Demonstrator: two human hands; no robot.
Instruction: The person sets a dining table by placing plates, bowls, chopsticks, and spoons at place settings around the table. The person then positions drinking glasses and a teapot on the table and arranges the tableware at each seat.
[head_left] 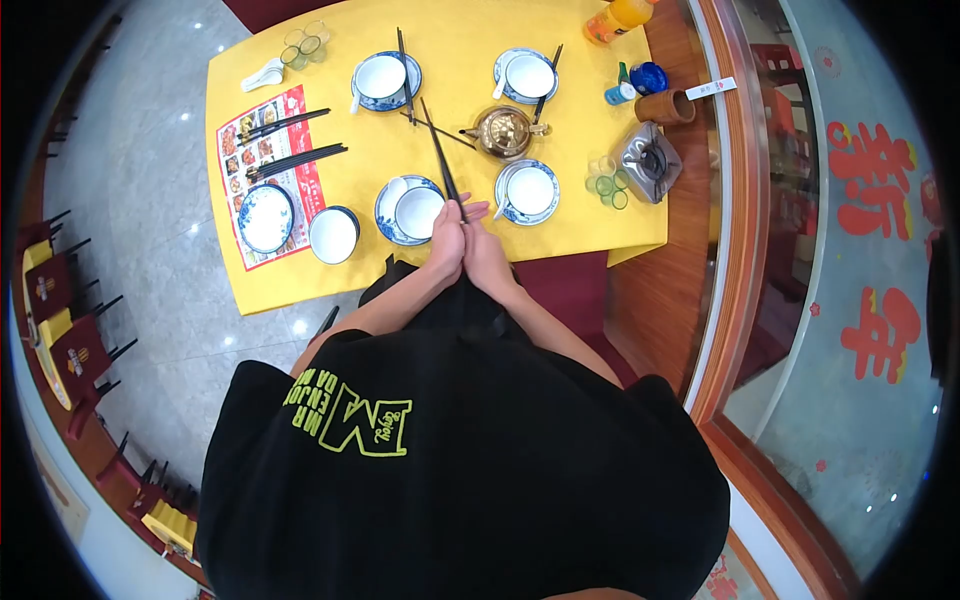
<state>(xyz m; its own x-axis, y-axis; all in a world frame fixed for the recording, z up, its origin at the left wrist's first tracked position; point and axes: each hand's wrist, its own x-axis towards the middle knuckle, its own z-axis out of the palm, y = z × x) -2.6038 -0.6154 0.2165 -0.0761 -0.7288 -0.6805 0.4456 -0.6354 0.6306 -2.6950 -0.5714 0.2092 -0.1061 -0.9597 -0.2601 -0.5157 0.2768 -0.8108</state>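
Note:
A pair of dark chopsticks (442,155) points away from me over the yellow table, with their near ends between my two hands. My left hand (448,237) is closed on them. My right hand (486,255) presses against it from the right, also closed on the chopsticks, with some fingertips showing. Just left of my hands, a white bowl (421,213) and a spoon (397,188) sit on a blue-patterned plate (386,222). To the right, another bowl (530,190) rests on its plate. Beyond lies a gold teapot (503,133).
Left on the table are a menu sheet (308,190), loose chopsticks (297,160), stacked plates (266,218) and stacked bowls (333,236). Glasses (607,186), a portable stove (648,162), a brown cup (664,107) and an orange drink bottle (617,20) stand right, near the window wall.

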